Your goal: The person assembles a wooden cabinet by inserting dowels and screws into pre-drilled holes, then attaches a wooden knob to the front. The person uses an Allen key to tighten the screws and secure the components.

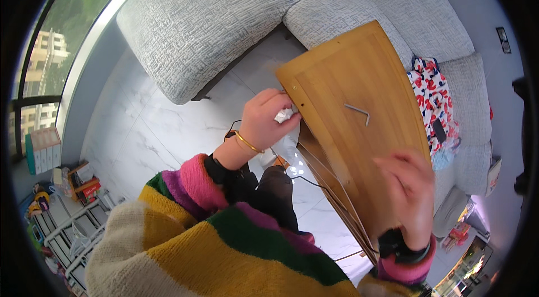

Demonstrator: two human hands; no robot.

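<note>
So here the wooden panel [359, 128] is propped up at a tilt in front of the person, long side running from the upper left down toward the lower right, with a couple more flat boards stacked right underneath it along the lower edge. It sits above the white marble-look floor [168, 128], just in front of the grey sofa [224, 21].

The left hand [269, 120] is at the panel's upper left corner, fingers curled in and pinching a small crumpled white bit, looks like a little plastic bag or wrapper [283, 115], right against the panel edge. There's a gold bangle [247, 142] on that wrist.

The right hand [407, 196] is down on the lower right part of the panel, resting on its face. It's blurry, so I honestly can't tell if the fingers are spread flat or gripping the edge.

A metal hex key [358, 111] lies loose on the panel face, well apart from both hands, roughly between them but higher up.

Both sleeves are a chunky striped sweater [224, 252], yellow, green, pink and cream. A floral bag [432, 100] sits on the sofa seat to the right, just past the panel's far edge. Over on the far left by the window there's a low rack [73, 229] with some boxes near it.
</note>
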